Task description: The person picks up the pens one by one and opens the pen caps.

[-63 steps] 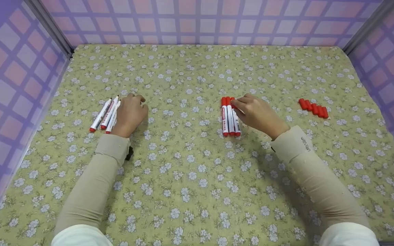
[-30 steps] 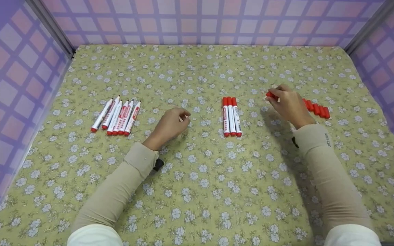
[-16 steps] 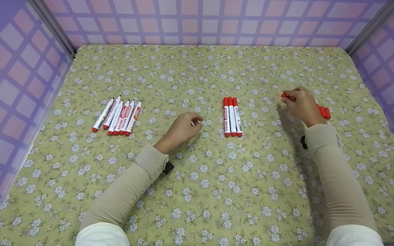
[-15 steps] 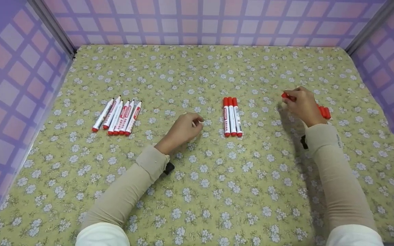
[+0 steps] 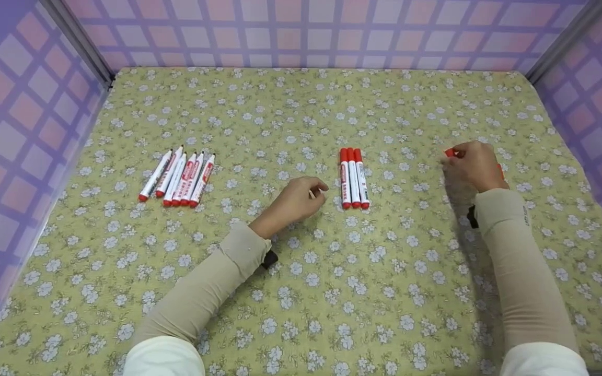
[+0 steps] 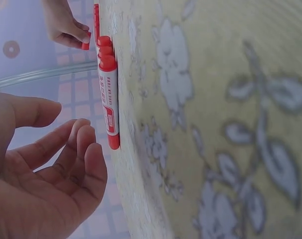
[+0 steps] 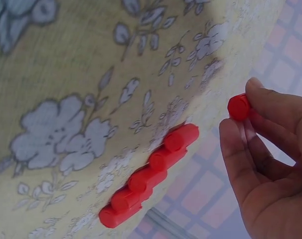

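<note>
My right hand (image 5: 477, 166) pinches a red marker cap (image 7: 238, 107) between thumb and fingers, raised off the tabletop. Close by lies a slanted row of several loose red caps (image 7: 160, 160), mostly hidden behind the hand in the head view. My left hand (image 5: 297, 200) holds nothing; its fingers are loosely bent, just left of three capped markers (image 5: 352, 180). Those have white barrels and red caps, and lie side by side. Further left, several uncapped white markers (image 5: 178, 180) lie in a loose fan, dark tips away from me and red ends nearer.
A yellow-green floral cloth (image 5: 290, 292) covers the table. Checked purple-and-pink panels (image 5: 311, 34) stand at the back and both sides, joined by grey corner posts (image 5: 79, 42).
My right hand has moved from the capped markers toward the loose caps, carrying a cap. The left hand has left the uncapped markers and come right, beside the capped ones.
</note>
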`<action>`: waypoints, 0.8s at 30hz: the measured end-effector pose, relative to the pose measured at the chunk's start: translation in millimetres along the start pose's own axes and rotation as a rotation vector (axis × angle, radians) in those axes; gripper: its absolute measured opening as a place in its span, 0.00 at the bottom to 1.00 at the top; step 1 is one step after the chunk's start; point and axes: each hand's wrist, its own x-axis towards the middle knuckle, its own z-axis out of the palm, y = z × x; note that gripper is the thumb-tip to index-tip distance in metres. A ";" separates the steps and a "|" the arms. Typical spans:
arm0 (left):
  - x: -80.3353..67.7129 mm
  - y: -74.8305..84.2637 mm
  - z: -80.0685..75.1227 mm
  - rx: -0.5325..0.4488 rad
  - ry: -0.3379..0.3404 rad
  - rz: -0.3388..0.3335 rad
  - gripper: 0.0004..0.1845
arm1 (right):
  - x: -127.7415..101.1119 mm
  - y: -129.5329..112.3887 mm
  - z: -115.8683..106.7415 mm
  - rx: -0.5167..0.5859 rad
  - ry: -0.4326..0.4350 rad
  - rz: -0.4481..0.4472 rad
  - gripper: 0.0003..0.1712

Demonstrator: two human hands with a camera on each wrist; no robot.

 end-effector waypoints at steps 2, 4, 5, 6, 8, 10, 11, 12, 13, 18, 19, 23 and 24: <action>0.6 0.7 1.6 -0.002 -0.009 0.008 0.15 | -0.9 2.8 -0.6 -0.001 0.007 0.001 0.21; 1.1 0.9 3.2 -0.010 -0.015 0.012 0.15 | -1.5 5.0 -1.0 -0.004 0.016 0.003 0.20; 1.3 1.0 4.0 -0.018 -0.017 0.014 0.15 | -1.5 6.4 -1.2 -0.009 0.021 0.004 0.19; 1.6 1.1 4.7 -0.024 -0.019 0.015 0.15 | -1.5 7.3 -1.2 -0.014 0.024 0.009 0.19; 1.8 1.2 5.9 -0.034 -0.023 0.014 0.15 | -1.6 8.9 -1.3 -0.018 0.026 0.028 0.20; 2.3 1.4 7.1 -0.040 -0.026 0.014 0.15 | -1.3 10.2 -1.4 -0.008 0.025 0.053 0.21; 2.4 1.8 7.5 -0.043 -0.029 0.015 0.15 | -1.0 11.3 -1.6 -0.006 0.026 0.062 0.22; 2.6 2.2 7.8 -0.045 -0.032 0.016 0.15 | -0.9 11.8 -1.7 -0.003 0.027 0.069 0.22; 2.6 2.1 8.2 -0.046 -0.033 0.016 0.15 | -0.6 12.6 -1.6 -0.003 0.029 0.074 0.22; 3.3 3.6 9.6 -0.057 -0.036 0.023 0.15 | 0.3 16.3 -1.6 -0.035 0.056 0.064 0.16; 3.6 4.1 10.0 -0.060 -0.037 0.020 0.15 | 0.4 17.4 -1.7 -0.048 0.061 0.059 0.16; 4.5 6.2 11.4 -0.077 -0.044 0.006 0.15 | 0.0 21.3 -2.0 -0.085 0.076 0.038 0.15; 4.7 6.4 11.8 -0.076 -0.044 0.003 0.15 | -0.4 21.8 -2.1 -0.084 0.074 0.039 0.15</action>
